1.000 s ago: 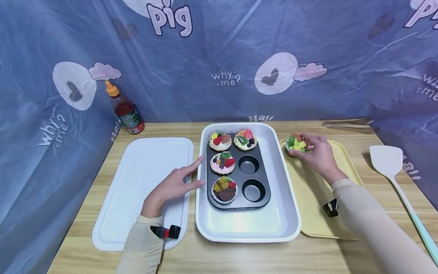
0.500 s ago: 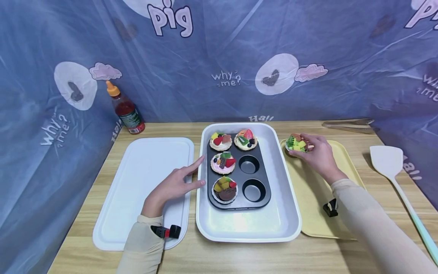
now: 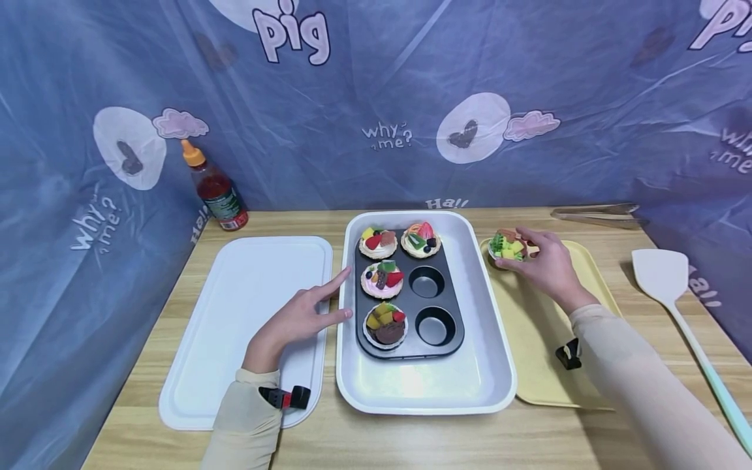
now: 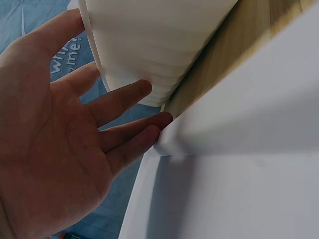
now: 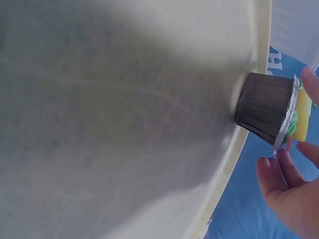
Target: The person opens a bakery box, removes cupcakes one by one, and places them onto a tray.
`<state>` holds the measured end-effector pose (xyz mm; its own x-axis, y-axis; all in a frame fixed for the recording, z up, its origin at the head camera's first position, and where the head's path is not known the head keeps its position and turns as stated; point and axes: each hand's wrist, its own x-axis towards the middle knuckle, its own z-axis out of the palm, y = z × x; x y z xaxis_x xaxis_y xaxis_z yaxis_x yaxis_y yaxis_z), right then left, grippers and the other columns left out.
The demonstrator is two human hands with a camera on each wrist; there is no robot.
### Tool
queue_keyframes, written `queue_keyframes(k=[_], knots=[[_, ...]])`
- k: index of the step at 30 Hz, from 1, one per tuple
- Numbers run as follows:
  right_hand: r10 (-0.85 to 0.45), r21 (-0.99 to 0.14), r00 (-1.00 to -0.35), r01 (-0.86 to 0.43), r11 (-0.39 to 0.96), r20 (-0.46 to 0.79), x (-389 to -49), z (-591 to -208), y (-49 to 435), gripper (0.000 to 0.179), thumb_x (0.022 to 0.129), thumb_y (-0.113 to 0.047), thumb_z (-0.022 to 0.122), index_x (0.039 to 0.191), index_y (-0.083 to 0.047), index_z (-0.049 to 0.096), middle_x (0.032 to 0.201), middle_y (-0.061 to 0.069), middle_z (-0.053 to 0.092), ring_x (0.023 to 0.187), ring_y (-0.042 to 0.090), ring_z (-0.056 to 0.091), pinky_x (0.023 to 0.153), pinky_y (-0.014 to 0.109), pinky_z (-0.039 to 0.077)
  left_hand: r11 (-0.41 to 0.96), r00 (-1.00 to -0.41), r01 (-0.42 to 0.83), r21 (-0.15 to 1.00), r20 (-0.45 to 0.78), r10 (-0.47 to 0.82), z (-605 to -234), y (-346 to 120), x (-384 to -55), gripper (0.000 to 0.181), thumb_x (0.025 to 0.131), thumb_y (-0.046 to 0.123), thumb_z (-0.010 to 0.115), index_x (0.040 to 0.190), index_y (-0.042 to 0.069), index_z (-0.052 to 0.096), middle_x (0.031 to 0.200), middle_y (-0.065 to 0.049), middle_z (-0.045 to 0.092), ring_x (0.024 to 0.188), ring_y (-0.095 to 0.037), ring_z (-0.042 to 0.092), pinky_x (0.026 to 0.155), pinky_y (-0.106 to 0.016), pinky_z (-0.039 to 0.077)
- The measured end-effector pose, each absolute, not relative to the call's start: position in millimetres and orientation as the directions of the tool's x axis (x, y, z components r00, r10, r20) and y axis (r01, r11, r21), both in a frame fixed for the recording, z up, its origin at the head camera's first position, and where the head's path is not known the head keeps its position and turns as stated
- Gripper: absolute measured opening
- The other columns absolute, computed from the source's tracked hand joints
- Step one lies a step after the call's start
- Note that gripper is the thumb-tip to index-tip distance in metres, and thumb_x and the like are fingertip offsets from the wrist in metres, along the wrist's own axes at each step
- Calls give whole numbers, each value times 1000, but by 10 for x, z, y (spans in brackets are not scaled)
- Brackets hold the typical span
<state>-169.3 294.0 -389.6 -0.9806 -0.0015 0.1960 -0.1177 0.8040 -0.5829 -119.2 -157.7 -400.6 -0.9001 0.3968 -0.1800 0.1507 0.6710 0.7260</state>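
Note:
My right hand (image 3: 548,264) pinches a toy cupcake (image 3: 508,247) at the upper left corner of a yellow tray (image 3: 543,365), thumb on its near side and fingers beyond. It has a brown pleated paper cup (image 5: 264,107), with green and yellow pieces on top. My left hand (image 3: 302,316) is spread with straight fingers at the left rim of a deep white pan (image 3: 423,391). Inside that pan lies a dark muffin tin (image 3: 410,326). Several toy fruit tarts, such as a pink one (image 3: 382,279), fill its left cups and the far right cup; two right cups hold nothing.
A flat white tray (image 3: 252,294) lies under the left forearm. A sauce bottle (image 3: 217,192) stands at the back left. Metal tongs (image 3: 596,215) lie at the back right, and a white spatula (image 3: 664,277) lies along the right side. A blue printed cloth (image 3: 329,163) hangs behind the table.

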Motion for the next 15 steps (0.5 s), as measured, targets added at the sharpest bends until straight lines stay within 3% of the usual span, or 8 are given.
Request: queue_keyframes(k=[4,10,15], knots=[[-4,-577,-975,-136,805,223,-1696,-3859,2956,85,77,-27,89,144,6,50,136,36,53,102,48,58,85,59,50,670,-899,150,727,-181,398,-4007,-1581,-1194,78,94,47,68,160,38,25,159,-10,40,150,-38,31,121,-61,24],[9,-608,-958,-174,775,285,-1718,-3740,2965,81,78,-23,88,143,7,50,133,35,58,116,49,57,90,58,48,675,-900,146,724,-186,394,-4016,-1584,-1198,78,95,48,67,159,40,25,160,-9,39,150,-39,31,121,-61,23],[39,-633,-958,-158,758,285,-1731,-3578,2902,75,85,-30,83,144,3,51,132,32,58,121,43,55,90,37,46,674,-900,143,725,-188,393,-4022,-1583,-1205,78,94,48,67,159,41,24,161,-9,38,151,-38,30,121,-60,23]])
